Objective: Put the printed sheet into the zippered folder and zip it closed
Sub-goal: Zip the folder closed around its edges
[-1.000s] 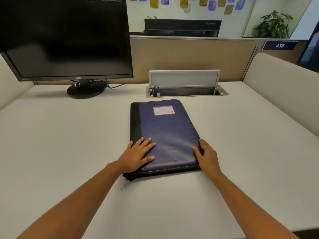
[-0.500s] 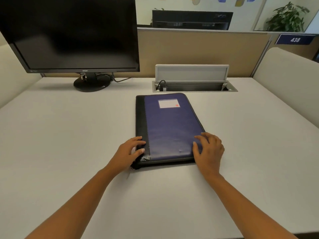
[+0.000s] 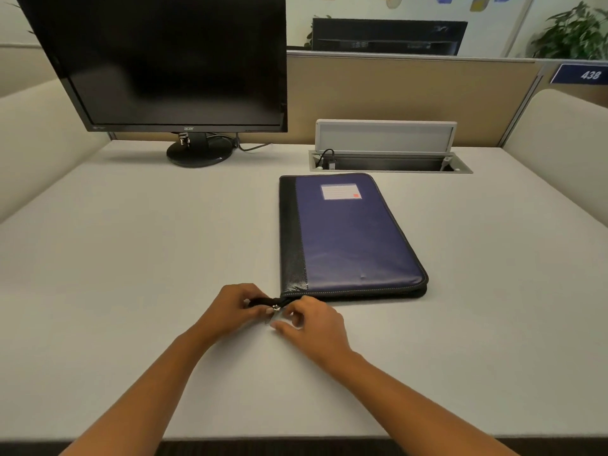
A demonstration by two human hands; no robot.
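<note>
A blue zippered folder with a black spine and a white label lies closed and flat on the desk. At its near left corner a short black zipper tail sticks out to the left. My left hand pinches that zipper tail. My right hand is right beside it and pinches the small metal zipper pull. No printed sheet is visible anywhere.
A black monitor on a round stand sits at the back left. Behind the folder a cable box is set into the white desk, its lid raised. Beige partitions surround the desk.
Both hands left the folder's cover and came together at its near left corner, where they took hold of the zipper tail and pull. The camera view has shifted a little.
</note>
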